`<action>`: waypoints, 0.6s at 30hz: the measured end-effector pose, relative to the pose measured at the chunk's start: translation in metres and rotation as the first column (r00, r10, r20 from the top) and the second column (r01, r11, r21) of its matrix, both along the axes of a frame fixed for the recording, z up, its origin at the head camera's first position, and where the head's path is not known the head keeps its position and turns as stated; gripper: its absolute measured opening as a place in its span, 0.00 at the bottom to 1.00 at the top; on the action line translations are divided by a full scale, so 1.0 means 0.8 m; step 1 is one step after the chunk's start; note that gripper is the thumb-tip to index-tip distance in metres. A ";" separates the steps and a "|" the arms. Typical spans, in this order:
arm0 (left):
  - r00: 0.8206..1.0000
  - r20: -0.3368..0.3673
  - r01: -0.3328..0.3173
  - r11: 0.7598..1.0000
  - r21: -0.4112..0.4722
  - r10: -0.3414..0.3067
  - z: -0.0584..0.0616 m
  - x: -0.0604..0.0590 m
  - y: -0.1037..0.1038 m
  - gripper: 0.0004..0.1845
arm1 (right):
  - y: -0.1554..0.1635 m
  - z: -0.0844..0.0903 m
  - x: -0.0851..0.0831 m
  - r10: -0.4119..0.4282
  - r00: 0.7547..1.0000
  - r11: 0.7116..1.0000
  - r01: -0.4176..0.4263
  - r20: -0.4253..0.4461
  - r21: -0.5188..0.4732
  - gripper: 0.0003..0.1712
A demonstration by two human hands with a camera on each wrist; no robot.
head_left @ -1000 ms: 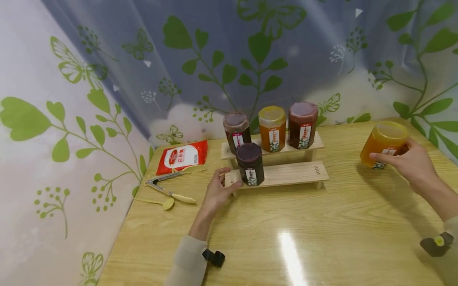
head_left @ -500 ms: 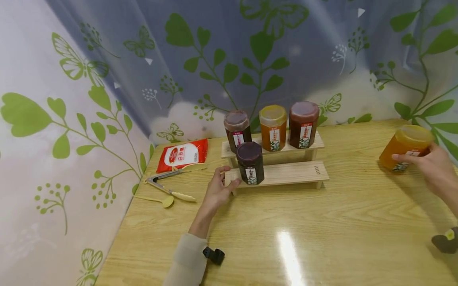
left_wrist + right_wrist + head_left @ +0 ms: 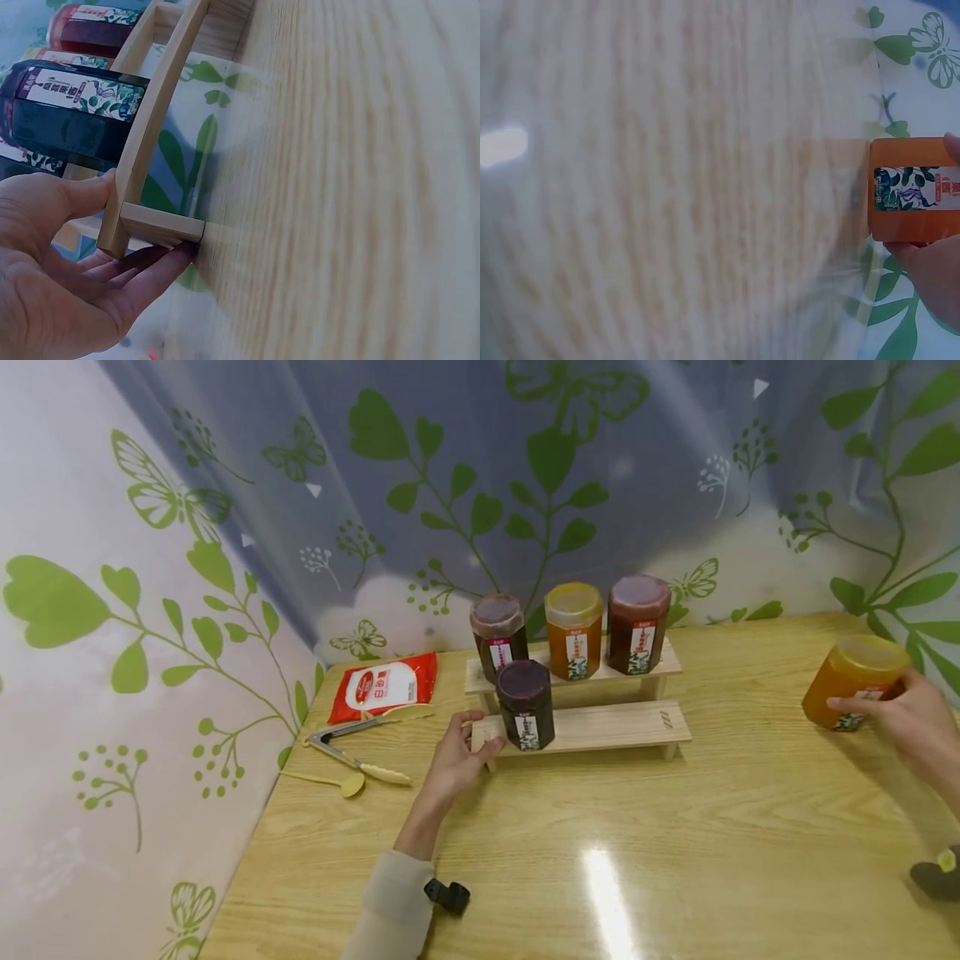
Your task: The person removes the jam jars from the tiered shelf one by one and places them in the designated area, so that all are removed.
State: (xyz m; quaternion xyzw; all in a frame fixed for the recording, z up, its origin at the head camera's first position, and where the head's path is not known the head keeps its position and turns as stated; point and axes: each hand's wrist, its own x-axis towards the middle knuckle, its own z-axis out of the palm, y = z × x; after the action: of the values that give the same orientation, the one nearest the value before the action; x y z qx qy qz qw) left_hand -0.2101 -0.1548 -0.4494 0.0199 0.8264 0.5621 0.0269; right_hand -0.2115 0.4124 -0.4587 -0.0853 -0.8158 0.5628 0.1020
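We've got the right hand (image 3: pixel 911 727) curled round the orange jar (image 3: pixel 851 681), tilted, out by the table's (image 3: pixel 675 860) right edge. The left hand (image 3: pixel 453 760) pinches the left end of the wooden rack's (image 3: pixel 600 727) lower step, thumb on top, beside the dark jar (image 3: pixel 525 703). A slipping grip could drop the jar; a nudged rack could topple the three jars on its upper step.

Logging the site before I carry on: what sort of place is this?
Probably a staged tabletop set rather than a real kitchen: a wooden table ringed by a leaf-and-butterfly curtain, with labelled jars on a small two-step wooden rack and a red packet with tongs beside it.
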 end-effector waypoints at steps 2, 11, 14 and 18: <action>1.000 -0.002 0.005 1.000 -0.006 -0.005 0.000 -0.001 0.000 0.29 | 0.000 0.000 0.001 0.021 1.000 1.000 -0.022 -0.023 -0.016 0.37; 1.000 -0.001 -0.013 1.000 -0.011 0.013 0.003 0.000 -0.004 0.28 | 0.002 0.005 -0.002 0.188 0.982 0.982 -0.189 -0.016 -0.010 0.32; 1.000 -0.005 -0.003 1.000 -0.010 0.003 0.002 0.000 -0.002 0.28 | 0.003 0.013 0.001 0.199 0.980 0.980 -0.199 -0.002 0.008 0.30; 1.000 0.002 0.007 1.000 -0.006 -0.007 0.001 0.000 0.001 0.28 | -0.001 0.028 0.011 0.086 0.996 0.991 -0.084 -0.012 0.101 0.40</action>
State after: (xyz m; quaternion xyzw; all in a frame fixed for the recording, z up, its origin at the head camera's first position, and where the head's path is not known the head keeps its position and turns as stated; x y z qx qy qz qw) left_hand -0.2103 -0.1540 -0.4487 0.0222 0.8279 0.5596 0.0299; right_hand -0.2029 0.4118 -0.4359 -0.0406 -0.8451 0.5256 0.0887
